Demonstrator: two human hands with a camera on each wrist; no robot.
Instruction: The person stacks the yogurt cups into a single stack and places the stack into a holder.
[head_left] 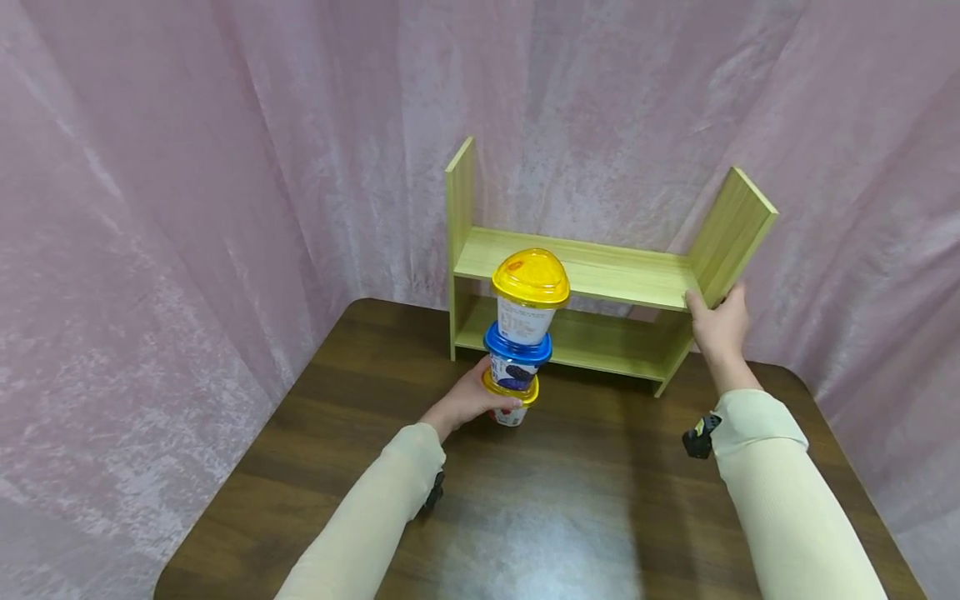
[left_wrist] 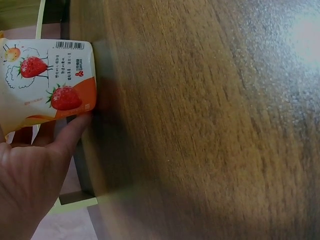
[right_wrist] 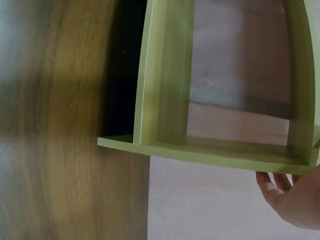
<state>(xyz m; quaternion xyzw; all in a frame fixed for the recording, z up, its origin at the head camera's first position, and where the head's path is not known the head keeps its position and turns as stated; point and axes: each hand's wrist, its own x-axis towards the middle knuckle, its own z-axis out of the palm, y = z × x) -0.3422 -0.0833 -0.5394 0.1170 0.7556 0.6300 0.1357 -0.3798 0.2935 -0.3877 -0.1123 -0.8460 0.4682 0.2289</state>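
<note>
Left hand (head_left: 467,400) wraps the bottom tub (head_left: 512,416), right hand (head_left: 722,330) grips the shelf (head_left: 622,282), well apart; blue-lidded tub (head_left: 513,374) and top tub (head_left: 529,305) perch above, before the shelf, and one tilt could topple that precarious pair onto the table (head_left: 570,492)

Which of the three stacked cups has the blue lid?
The middle cup has it. The top cup above it and the bottom cup, held in the left hand, both have yellow lids.
</note>
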